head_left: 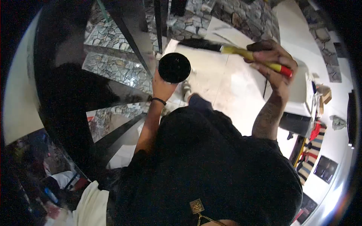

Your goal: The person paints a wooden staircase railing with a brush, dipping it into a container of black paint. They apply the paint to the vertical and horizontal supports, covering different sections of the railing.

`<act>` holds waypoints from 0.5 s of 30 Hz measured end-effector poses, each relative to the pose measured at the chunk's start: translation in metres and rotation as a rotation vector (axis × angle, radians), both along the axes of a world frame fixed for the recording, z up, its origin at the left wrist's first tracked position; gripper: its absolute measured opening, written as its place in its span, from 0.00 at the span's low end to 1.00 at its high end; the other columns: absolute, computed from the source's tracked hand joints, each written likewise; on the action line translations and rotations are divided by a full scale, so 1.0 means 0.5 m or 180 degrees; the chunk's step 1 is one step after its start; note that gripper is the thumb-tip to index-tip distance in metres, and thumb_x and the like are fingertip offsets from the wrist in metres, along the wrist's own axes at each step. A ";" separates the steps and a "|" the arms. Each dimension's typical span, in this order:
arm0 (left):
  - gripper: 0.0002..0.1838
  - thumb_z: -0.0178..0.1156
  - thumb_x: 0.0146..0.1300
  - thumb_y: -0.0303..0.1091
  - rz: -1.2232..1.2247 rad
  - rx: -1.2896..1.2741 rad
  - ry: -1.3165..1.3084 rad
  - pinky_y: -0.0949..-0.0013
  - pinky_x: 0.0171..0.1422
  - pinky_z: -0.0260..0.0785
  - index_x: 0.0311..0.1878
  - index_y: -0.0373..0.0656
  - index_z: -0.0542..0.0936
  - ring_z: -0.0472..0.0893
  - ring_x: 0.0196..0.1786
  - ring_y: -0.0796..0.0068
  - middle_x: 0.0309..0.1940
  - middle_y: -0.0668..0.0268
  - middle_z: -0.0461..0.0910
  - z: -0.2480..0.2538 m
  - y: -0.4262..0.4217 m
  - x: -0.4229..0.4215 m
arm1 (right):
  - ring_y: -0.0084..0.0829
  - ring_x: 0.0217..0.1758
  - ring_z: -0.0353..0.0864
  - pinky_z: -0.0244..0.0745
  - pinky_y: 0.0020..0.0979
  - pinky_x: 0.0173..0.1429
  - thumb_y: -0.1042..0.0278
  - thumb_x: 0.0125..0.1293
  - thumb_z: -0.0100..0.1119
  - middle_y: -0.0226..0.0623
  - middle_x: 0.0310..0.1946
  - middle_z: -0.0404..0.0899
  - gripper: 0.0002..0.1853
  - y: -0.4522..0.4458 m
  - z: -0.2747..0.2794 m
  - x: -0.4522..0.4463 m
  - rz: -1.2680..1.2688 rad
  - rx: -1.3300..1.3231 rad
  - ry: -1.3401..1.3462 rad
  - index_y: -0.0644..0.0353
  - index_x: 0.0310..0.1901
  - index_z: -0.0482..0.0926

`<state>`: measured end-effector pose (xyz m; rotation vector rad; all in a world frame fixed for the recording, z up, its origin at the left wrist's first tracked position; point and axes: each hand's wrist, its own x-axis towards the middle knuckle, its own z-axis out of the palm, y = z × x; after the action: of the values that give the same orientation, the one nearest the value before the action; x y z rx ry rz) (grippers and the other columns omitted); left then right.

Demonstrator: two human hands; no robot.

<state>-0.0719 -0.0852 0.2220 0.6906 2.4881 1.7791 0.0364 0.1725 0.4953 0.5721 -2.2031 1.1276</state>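
My left hand (pixel 163 87) is wrapped round a round container (pixel 174 67) that looks full of black paint. It is held up in front of my body, its opening facing the camera. To the right, my right hand (pixel 274 63) grips a paintbrush (pixel 236 50) by its yellow handle with a red end. The brush lies almost level, its black bristles pointing left, above and beyond the container and apart from it. Dark smears mark the fingers of my right hand. Left of the container, black bars (pixel 130 37) and a broad black curved panel (pixel 62 90) rise close by.
Stone-patterned steps or ledges (pixel 109 64) lie behind the black bars. Pale floor (pixel 230 90) stretches below my hands. On the right stand a white appliance-like box (pixel 299 94) and a cardboard box (pixel 324 94). A cream cloth (pixel 92 203) hangs at lower left.
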 end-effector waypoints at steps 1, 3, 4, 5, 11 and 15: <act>0.36 0.76 0.44 0.37 -0.0030 -0.0057 -0.0060 0.54 0.56 0.72 0.56 0.39 0.71 0.79 0.54 0.47 0.48 0.50 0.78 0.017 -0.004 0.007 | 0.46 0.44 0.84 0.80 0.41 0.53 0.78 0.44 0.74 0.46 0.35 0.86 0.15 -0.029 0.015 0.021 0.0028 0.0005 -0.0324 0.65 0.37 0.86; 0.34 0.75 0.46 0.37 -0.0231 -0.0042 0.0185 0.55 0.56 0.71 0.56 0.39 0.72 0.79 0.53 0.48 0.48 0.50 0.79 0.039 -0.004 0.013 | 0.43 0.46 0.83 0.77 0.39 0.53 0.77 0.45 0.72 0.43 0.35 0.87 0.11 -0.063 0.027 0.049 0.0074 0.0111 -0.0844 0.64 0.34 0.87; 0.33 0.75 0.47 0.37 -0.0324 -0.0019 0.0315 0.55 0.55 0.71 0.56 0.39 0.72 0.79 0.53 0.48 0.48 0.51 0.79 0.047 0.000 0.013 | 0.43 0.45 0.82 0.77 0.39 0.51 0.77 0.45 0.71 0.43 0.35 0.86 0.11 -0.069 0.013 0.058 0.0078 0.0037 -0.0938 0.64 0.34 0.87; 0.32 0.74 0.47 0.37 -0.0286 0.0004 0.0120 0.55 0.55 0.71 0.55 0.38 0.72 0.79 0.52 0.48 0.47 0.51 0.79 0.058 0.006 0.017 | 0.42 0.43 0.81 0.76 0.38 0.49 0.77 0.46 0.70 0.44 0.35 0.85 0.10 -0.071 0.001 0.062 0.0142 -0.0003 -0.1032 0.65 0.34 0.86; 0.31 0.73 0.50 0.38 0.0107 -0.0039 -0.0317 0.56 0.58 0.70 0.56 0.38 0.73 0.79 0.53 0.50 0.48 0.50 0.78 0.100 0.068 0.049 | 0.46 0.38 0.79 0.74 0.38 0.41 0.74 0.49 0.65 0.49 0.35 0.78 0.13 -0.031 -0.061 0.046 0.0360 -0.0072 -0.1382 0.66 0.38 0.84; 0.33 0.74 0.48 0.37 -0.0069 -0.0145 0.0072 0.59 0.61 0.69 0.57 0.36 0.73 0.77 0.55 0.52 0.52 0.51 0.76 0.062 0.121 0.048 | 0.38 0.39 0.82 0.78 0.34 0.42 0.79 0.47 0.70 0.45 0.34 0.79 0.16 0.011 -0.082 0.035 0.0026 0.0077 -0.1636 0.63 0.42 0.86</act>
<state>-0.0481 -0.0249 0.2531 0.7362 2.5167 1.7116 0.0540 0.1781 0.4543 0.3222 -2.6470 1.3709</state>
